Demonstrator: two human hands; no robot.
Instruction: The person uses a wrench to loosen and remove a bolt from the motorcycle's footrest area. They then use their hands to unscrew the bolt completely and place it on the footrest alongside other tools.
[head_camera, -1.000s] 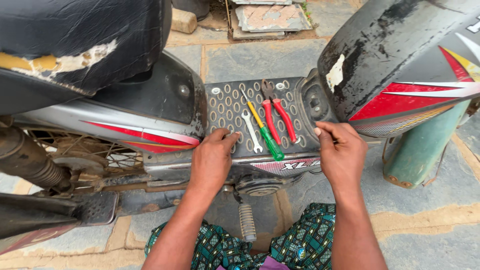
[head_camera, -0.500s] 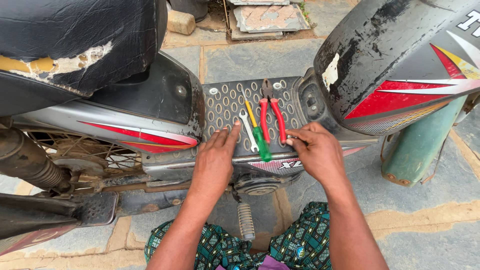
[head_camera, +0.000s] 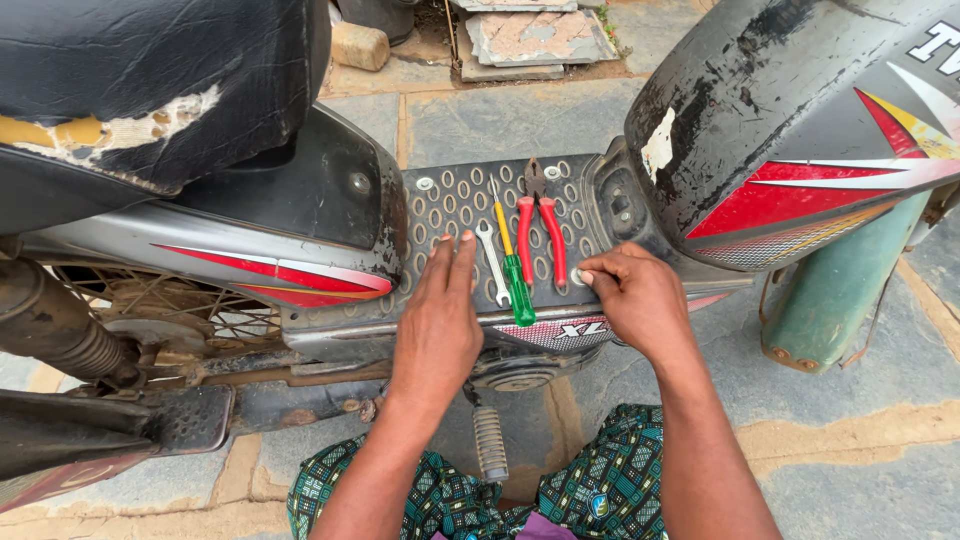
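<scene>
1. Scooter footboard (head_camera: 440, 200), perforated, carries spanner (head_camera: 492, 262), screwdriver (head_camera: 512, 272), red pliers (head_camera: 540, 225).
2. Left hand (head_camera: 437, 325) flat, fingers spread, empty, beside spanner.
3. Right hand (head_camera: 630, 295) fingers curled at footboard edge, holding nothing visible.
4. Stone paving (head_camera: 520, 115) outdoors.

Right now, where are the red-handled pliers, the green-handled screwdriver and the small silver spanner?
Red-handled pliers (head_camera: 556, 240), head view, right red handle.
Green-handled screwdriver (head_camera: 518, 288), head view, green handle.
Small silver spanner (head_camera: 491, 262), head view, shaft.

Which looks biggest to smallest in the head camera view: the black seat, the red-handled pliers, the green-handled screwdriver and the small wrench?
1. black seat, by far the largest.
2. green-handled screwdriver and red-handled pliers: about the same length, too close to rank; the pliers are wider.
3. small wrench, shortest and thinnest.
</scene>
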